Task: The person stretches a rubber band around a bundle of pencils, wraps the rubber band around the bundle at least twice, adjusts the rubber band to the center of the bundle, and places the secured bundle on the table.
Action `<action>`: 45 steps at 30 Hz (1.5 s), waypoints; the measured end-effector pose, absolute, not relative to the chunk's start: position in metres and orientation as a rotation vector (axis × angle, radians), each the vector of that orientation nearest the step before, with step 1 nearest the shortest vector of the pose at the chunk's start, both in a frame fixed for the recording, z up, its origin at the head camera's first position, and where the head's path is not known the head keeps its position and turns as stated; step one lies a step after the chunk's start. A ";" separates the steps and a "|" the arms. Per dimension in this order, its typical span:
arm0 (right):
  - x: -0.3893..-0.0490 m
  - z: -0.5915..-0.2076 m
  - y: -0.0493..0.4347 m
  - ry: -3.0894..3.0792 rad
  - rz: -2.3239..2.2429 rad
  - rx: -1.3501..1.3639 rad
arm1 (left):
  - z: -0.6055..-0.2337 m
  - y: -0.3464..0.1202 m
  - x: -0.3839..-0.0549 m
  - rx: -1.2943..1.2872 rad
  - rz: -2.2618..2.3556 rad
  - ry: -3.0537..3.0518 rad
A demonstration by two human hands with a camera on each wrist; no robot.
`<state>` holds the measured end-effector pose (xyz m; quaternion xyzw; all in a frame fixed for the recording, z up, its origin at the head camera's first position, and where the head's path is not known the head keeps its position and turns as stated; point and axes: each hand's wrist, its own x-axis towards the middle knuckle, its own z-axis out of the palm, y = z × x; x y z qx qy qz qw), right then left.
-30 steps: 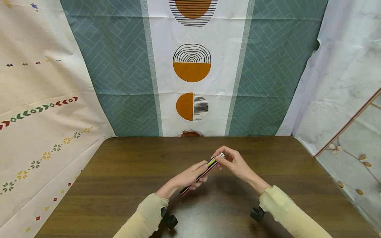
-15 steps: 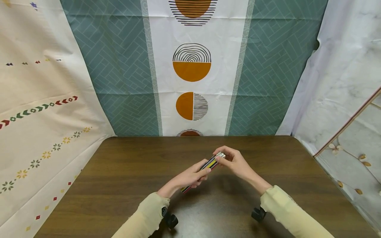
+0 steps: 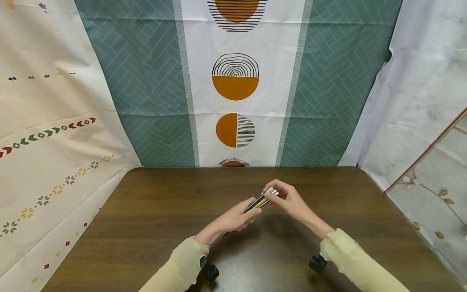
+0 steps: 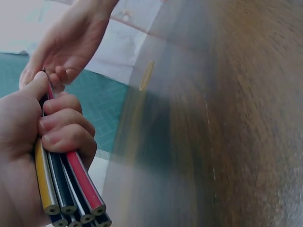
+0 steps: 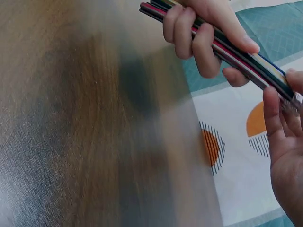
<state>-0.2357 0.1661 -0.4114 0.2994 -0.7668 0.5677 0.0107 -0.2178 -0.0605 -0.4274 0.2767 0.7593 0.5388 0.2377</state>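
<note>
A bundle of several striped pencils, in yellow, red, blue and black with silvery lines, is held tilted above the table. My left hand wraps its fingers round the middle of the bundle. In the left wrist view the flat lower ends of the pencils stick out below the palm. At the upper, whitish end, my right hand pinches the pencils between thumb and fingers. The right wrist view has this right hand at its edge, with the tips partly covered by the fingers.
Below both hands lies a dark brown wooden table, with light reflecting off its surface. Patterned cloths hang around it: a teal and white one behind, a cream one at left, a marbled one at right.
The pencils have turned within the hands, so blue and yellow ones now face up where black and red showed before. Both hands have shifted slightly to the right.
</note>
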 end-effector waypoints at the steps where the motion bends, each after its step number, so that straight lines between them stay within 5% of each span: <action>1: -0.235 -0.411 0.165 -2.391 1.763 0.916 | -0.427 -0.060 -0.218 0.757 1.469 2.112; 45: -0.234 -0.415 0.165 -2.427 1.768 0.788 | -0.432 -0.054 -0.216 0.806 1.419 2.315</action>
